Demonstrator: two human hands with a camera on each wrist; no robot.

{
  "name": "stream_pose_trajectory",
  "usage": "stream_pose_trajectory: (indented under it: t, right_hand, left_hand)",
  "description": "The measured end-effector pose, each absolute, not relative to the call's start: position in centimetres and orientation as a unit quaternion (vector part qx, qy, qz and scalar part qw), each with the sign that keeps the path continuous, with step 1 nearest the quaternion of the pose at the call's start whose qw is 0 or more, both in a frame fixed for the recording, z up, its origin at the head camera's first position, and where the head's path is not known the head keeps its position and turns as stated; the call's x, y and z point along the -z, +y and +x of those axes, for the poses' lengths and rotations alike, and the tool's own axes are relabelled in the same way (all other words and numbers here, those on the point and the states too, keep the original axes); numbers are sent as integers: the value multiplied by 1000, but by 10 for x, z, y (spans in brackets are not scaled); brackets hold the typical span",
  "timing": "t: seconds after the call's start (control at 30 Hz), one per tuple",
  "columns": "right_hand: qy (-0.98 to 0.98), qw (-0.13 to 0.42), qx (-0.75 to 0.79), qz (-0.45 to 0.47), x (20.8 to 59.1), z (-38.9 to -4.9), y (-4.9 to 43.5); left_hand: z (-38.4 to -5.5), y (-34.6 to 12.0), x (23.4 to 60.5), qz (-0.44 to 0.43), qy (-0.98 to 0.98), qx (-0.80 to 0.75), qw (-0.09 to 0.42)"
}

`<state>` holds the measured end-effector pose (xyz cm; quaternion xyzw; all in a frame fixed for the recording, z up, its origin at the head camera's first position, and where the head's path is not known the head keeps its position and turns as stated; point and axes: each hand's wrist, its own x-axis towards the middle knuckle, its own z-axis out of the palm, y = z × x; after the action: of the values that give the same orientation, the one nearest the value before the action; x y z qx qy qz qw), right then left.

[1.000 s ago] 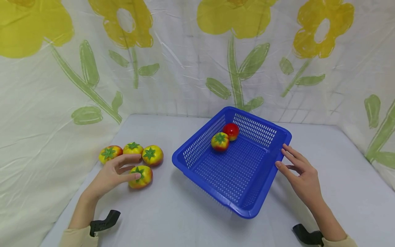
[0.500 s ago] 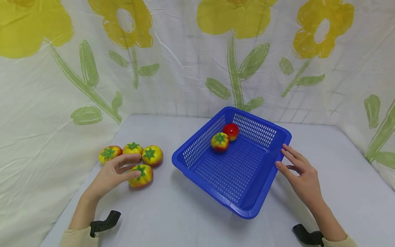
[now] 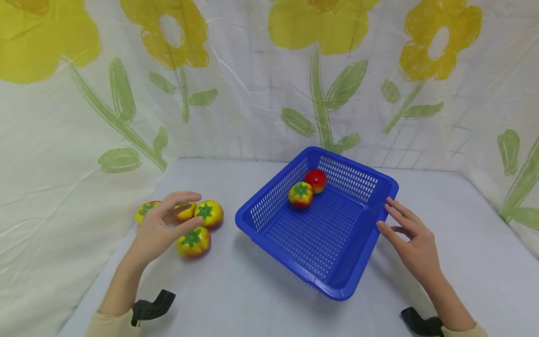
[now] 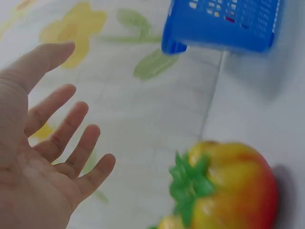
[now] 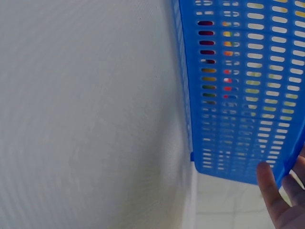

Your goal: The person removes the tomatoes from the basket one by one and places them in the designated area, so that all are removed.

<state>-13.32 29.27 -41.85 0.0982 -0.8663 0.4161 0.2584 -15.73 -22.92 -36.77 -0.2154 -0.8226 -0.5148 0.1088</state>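
Observation:
My left hand (image 3: 162, 227) hovers over a group of several yellow-and-red tomatoes, with thumb and fingers spread apart and nothing between them. The front tomato (image 3: 193, 242) lies below the thumb; another tomato (image 3: 209, 214) sits just past the fingertips. Two more are partly covered by the hand. In the left wrist view a ribbed tomato (image 4: 233, 191) with a green leafy top shows beside the palm (image 4: 33, 191). My right hand (image 3: 414, 243) holds the right rim of a blue plastic basket (image 3: 286, 257), with fingers against its outer wall in the right wrist view.
Inside the basket, a yellow-red tomato (image 3: 301, 195) and a red tomato (image 3: 316, 180) sit near its back left side. The basket stands askew on a white table (image 3: 227, 299). Behind rises a white cloth (image 3: 244, 107) printed with yellow flowers.
The left hand has lifted off the front tomato and moved slightly up and right, its fingers now spread wider. The right hand and the basket have stayed in place.

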Motion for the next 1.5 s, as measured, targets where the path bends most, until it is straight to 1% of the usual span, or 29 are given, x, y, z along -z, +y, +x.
stream_pose_trajectory:
  t: [0.2, 0.3, 0.5, 0.63, 0.83, 1.0, 1.27, 1.37, 1.5]
  right_hand:
    - [-868, 259, -413, 95, 419, -132, 295]
    - [-868, 261, -412, 92, 418, -131, 296]
    - [-867, 261, -413, 93, 421, -131, 298]
    - [-868, 257, -415, 90, 421, -132, 297]
    - [-869, 256, -415, 88, 421, -133, 297]
    - [-869, 257, -413, 86, 422, -133, 297]
    - [-868, 252, -419, 85, 422, -131, 291]
    - [-867, 255, -418, 91, 421, -132, 290]
    - [-867, 263, -413, 98, 419, -133, 292]
  left_hand:
    - [-167, -192, 339, -272, -806, 521, 73]
    - [-173, -171, 329, -300, -793, 528, 42]
    - [-195, -131, 322, -332, -802, 496, -18]
    - [-212, -112, 319, -355, -801, 481, -38]
    - [-236, -84, 305, -403, -789, 461, -50]
    - [-253, -61, 302, -392, -795, 455, -90]
    - [-271, -40, 322, -371, -816, 408, -174]
    - [-275, -38, 323, -369, -819, 397, -186]
    - [-282, -30, 318, -371, -815, 402, -191]
